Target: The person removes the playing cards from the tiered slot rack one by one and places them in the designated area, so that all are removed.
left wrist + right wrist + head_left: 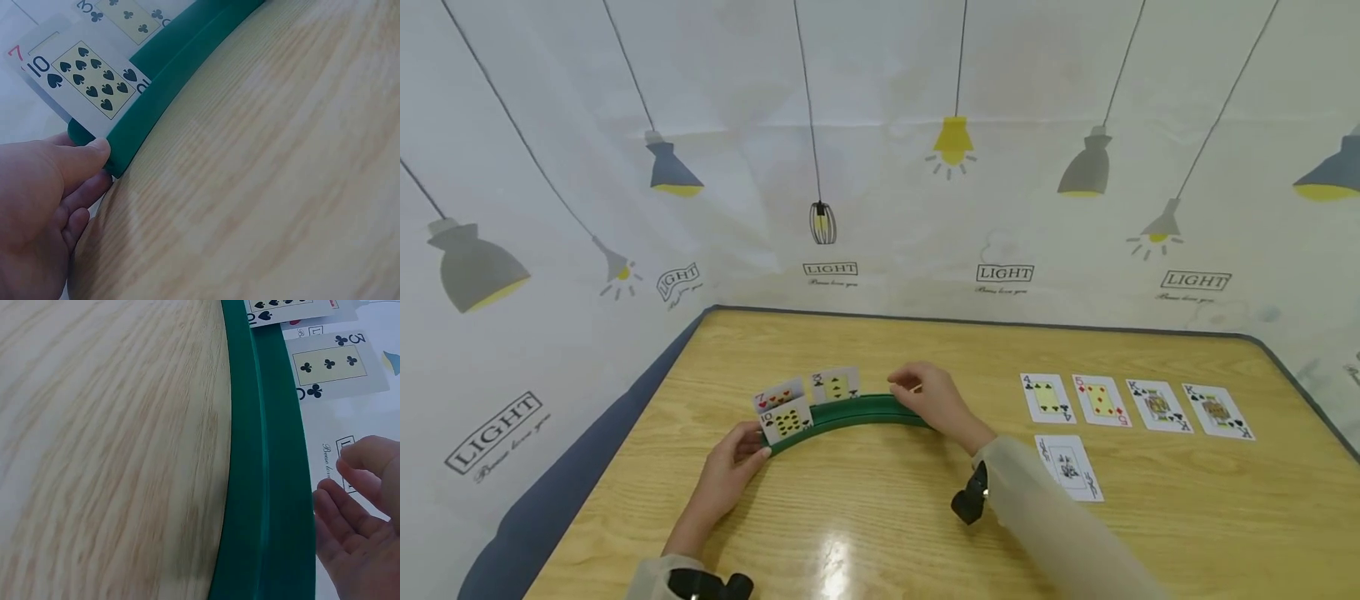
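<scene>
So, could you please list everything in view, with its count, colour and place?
Table: one, wood-coloured, lower part of view
Wall covering: one, white, around table
Printed lamps: eight, grey, blue, yellow, black, across wall covering
LIGHT labels: several, black, on wall covering
Strip: one, dark blue, left of table
Card holder: one, green, on table
Ten of spades, seven of hearts, three of clubs: one each, white, standing in holder
Four, five of diamonds, joker: one each, white, flat on table's right
Kings: two, white, right of five
Wrist cameras: two, black, on wrists
Sleeves: two, cream, on arms
Left hand: one, bare, pinching holder's left end
Right hand: one, bare, by holder's right part, holding nothing
</scene>
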The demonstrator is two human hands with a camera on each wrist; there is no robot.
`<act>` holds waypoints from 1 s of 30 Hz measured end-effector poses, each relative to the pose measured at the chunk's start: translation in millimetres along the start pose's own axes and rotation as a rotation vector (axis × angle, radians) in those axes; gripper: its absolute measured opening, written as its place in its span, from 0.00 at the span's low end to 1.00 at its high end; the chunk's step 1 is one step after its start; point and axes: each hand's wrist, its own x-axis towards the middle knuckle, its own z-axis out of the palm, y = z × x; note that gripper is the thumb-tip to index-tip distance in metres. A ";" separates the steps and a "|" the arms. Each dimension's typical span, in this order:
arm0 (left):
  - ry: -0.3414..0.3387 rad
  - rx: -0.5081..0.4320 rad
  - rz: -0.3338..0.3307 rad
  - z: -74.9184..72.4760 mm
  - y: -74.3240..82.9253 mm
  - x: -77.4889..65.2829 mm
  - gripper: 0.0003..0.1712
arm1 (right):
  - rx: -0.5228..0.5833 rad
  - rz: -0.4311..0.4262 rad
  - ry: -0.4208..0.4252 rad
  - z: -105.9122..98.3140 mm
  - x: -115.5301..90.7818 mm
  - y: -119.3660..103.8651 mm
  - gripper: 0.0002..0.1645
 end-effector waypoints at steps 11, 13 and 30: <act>0.000 -0.027 0.013 1.7 1.2 0.3 0.20 | 0.087 0.002 -0.140 18.9 20.6 -4.2 0.09; 0.000 -0.041 0.012 1.9 2.4 0.2 0.20 | 0.088 0.004 -0.163 21.0 22.5 -3.9 0.09; 0.017 -0.012 0.015 -0.4 3.7 -1.1 0.19 | 0.046 0.042 -0.151 34.2 29.9 -9.6 0.02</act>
